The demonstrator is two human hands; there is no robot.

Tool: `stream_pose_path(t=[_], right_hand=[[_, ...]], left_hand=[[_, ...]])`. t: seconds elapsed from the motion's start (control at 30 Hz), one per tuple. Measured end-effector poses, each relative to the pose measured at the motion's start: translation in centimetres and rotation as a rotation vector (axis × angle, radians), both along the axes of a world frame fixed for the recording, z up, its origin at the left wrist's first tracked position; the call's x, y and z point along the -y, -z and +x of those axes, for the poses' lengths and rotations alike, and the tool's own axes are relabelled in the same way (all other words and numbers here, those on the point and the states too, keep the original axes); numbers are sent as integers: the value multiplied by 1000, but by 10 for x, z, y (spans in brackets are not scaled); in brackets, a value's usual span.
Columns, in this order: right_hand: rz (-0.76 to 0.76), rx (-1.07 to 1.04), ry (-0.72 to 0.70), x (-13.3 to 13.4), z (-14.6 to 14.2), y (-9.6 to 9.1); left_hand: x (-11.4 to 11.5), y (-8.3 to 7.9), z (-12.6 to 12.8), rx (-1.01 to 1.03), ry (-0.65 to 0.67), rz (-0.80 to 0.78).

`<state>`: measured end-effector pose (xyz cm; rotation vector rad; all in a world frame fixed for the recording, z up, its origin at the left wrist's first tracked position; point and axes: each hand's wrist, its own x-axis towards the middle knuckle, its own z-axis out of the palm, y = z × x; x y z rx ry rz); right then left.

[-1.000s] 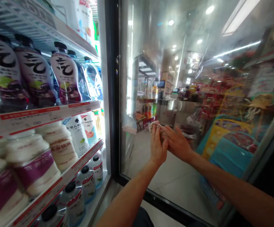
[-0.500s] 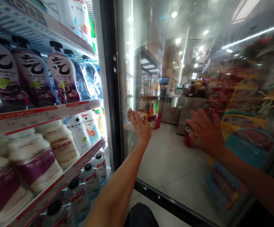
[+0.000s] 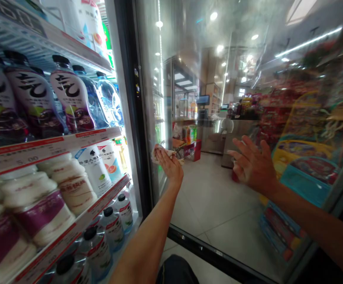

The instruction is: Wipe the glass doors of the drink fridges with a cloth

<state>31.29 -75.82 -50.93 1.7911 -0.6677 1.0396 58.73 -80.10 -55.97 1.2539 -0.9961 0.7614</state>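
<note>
My left hand [image 3: 171, 167] presses a crumpled, light-coloured cloth [image 3: 159, 154] against the glass door [image 3: 219, 205], near the door's left edge. Its fingers lie over the cloth, which bunches out past the fingertips. Farther right, my right hand [image 3: 252, 163] is spread at the glass with nothing in it. Its fingers are apart and slightly bent; on which side of the pane it is, I cannot tell. A black frame [image 3: 143, 118] borders the door on the left.
Left of the door, lit cooler shelves [image 3: 50, 152] hold purple-labelled bottles [image 3: 72, 98], white tubs [image 3: 41, 209] and clear bottles [image 3: 96, 248]. Through the glass show a tiled floor [image 3: 195, 197], a counter [image 3: 239, 136] and a yellow-and-blue toy rack [image 3: 304, 177]. My knee [image 3: 176, 270] is below.
My left hand and the cloth have shifted slightly left and down on the glass. The right hand stays nearly in place, its fingers a little more spread. The view has moved slightly.
</note>
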Motion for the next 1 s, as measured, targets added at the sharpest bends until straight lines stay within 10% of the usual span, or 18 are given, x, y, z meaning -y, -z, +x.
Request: stream_pose_path(t=[0.17,0.37,0.57,0.8,1.0], right_hand=[[0,28,-9,-4,-3,-1],[-24,66,25,-10,-17,0],[-18,157,76,-14,-36,-3],[-9,276,148,-20,-73,-9],[25,267,178,-27,-71,-7]], left_hand=[[-7,-40,-22,373,227,54],[-1,-63,-24,69,138,-32],[-18,-52,-69,897,404,174],[-3,-76,-50,240,193,-115],[-25,-65,-110,1039,388,-7]])
